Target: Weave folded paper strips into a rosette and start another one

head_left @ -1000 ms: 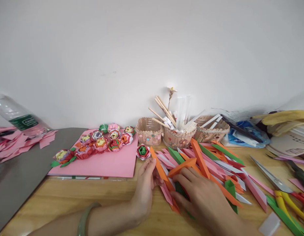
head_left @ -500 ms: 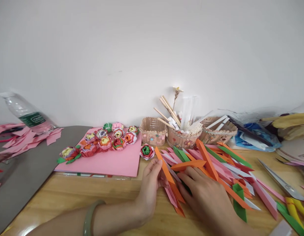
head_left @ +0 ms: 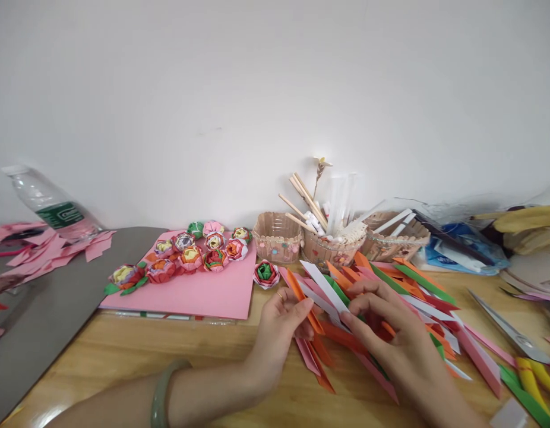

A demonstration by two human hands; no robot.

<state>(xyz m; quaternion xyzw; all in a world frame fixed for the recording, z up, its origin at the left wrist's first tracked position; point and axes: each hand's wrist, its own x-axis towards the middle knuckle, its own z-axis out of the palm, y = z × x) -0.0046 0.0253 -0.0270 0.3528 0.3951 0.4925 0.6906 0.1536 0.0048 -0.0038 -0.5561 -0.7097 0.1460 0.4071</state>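
My left hand [head_left: 281, 333], with a bangle on its wrist, is closed on a folded orange paper strip [head_left: 303, 300]. To its right, my right hand [head_left: 391, 333] pinches a folded white paper strip [head_left: 325, 285] between thumb and fingers. Around and beneath both hands spreads a pile of folded strips [head_left: 435, 309] in orange, pink, green, white and red. Some orange and pink strips stick out below my left hand. A paper flower [head_left: 266, 274] with a green centre lies just behind my left hand.
Several paper flowers rest on a pink sheet [head_left: 221, 294] at the left. Decorated baskets [head_left: 278, 241] line the wall, one holding sticks. Scissors [head_left: 515, 333] and yellow-handled tool [head_left: 531, 380] lie right. A plastic bottle [head_left: 56, 205] leans over pink scraps [head_left: 52, 252] on a grey mat [head_left: 56, 309].
My right hand has lifted from the pile and now holds a white strip. The orange strip in my left hand has shifted, and several strips between the hands have moved.
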